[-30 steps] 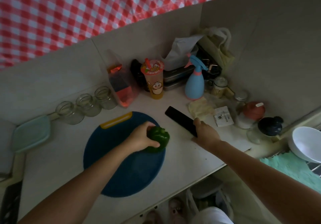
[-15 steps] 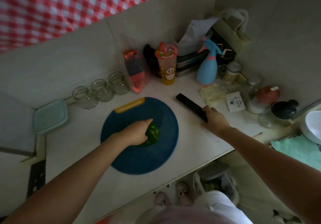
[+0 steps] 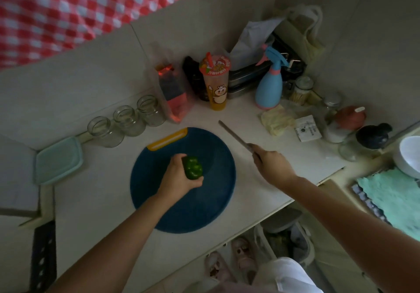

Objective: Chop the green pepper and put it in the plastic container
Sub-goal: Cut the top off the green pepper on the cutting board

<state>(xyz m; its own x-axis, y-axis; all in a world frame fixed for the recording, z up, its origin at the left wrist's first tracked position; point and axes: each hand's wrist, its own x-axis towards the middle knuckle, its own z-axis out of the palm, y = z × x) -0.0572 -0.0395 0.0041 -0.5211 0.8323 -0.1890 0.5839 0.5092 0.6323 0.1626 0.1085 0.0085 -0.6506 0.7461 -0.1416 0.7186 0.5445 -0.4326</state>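
Note:
A whole green pepper (image 3: 193,167) lies on the round dark blue cutting board (image 3: 211,197) with a yellow handle. My left hand (image 3: 178,176) grips the pepper from its left side and holds it down on the board. My right hand (image 3: 271,165) grips the handle of a knife (image 3: 234,136), just right of the board. The blade is lifted off the counter and turned edge-on, pointing up and left. A pale green plastic container (image 3: 58,160) with its lid on sits at the counter's left end.
Three glass jars (image 3: 127,119) stand behind the board. A printed cup (image 3: 216,81), a blue spray bottle (image 3: 269,85), bags and small jars crowd the back right corner. A white bowl (image 3: 409,158) and a teal cloth (image 3: 393,197) lie at the right. The counter's front edge runs below the board.
My right hand has lifted the knife off the counter and turned it edge-on. My left hand has shifted the pepper towards the board's middle and turned it.

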